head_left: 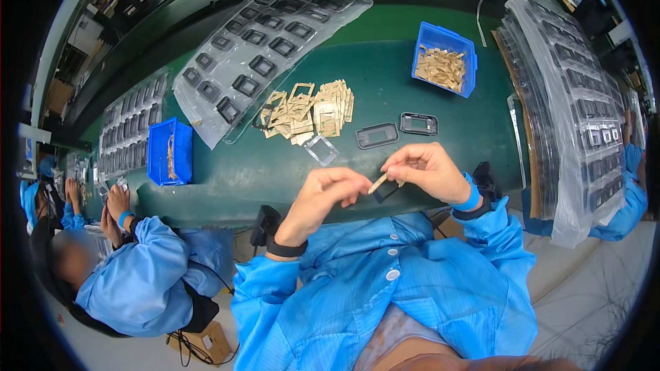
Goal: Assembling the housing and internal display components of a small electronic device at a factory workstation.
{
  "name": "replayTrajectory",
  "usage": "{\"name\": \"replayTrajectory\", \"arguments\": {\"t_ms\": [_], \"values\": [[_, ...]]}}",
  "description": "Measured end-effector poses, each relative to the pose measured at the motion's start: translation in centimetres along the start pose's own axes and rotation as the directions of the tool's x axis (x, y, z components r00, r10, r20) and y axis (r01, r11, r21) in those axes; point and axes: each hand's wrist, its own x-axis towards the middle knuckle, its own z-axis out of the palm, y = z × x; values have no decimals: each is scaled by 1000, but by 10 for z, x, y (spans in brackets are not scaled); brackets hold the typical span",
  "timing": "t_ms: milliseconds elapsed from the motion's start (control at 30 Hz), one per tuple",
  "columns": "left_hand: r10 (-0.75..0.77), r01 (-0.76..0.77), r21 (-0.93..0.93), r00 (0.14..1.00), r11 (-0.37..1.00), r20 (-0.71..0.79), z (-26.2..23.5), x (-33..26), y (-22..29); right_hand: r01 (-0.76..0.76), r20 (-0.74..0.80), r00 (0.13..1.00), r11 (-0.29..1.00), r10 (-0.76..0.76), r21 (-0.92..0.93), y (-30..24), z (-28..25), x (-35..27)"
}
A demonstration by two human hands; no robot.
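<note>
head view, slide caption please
A tan strip at the fingertips of the left hand and right hand, near two dark plastic frames on a green tabletop.

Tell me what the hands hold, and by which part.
A tan strip: the right hand pinches its upper end; the left hand is at its lower end, its grip unclear.

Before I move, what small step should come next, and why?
Probably steady the right hand on the small tan strip first: thumb and finger pinch one end, while the other end reaches the left hand, so a loose pinch might let it slip.
</note>
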Motion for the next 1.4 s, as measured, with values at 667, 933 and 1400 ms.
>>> {"name": "replayTrajectory", "arguments": {"t_ms": [667, 933, 1400], "values": [[258, -401, -141, 783, 905, -566, 42, 6, -36, 146, -385, 903, 979, -190, -141, 20, 23, 1], [718, -284, 680, 463, 676, -520, 53, 5, -30, 234, -104, 684, 352, -722, -906, -3, 54, -3], [968, -105, 992, 248, 72, -44, 56, 7, -36, 218, -167, 754, 482, -636, -848, -6, 58, -11]]}}
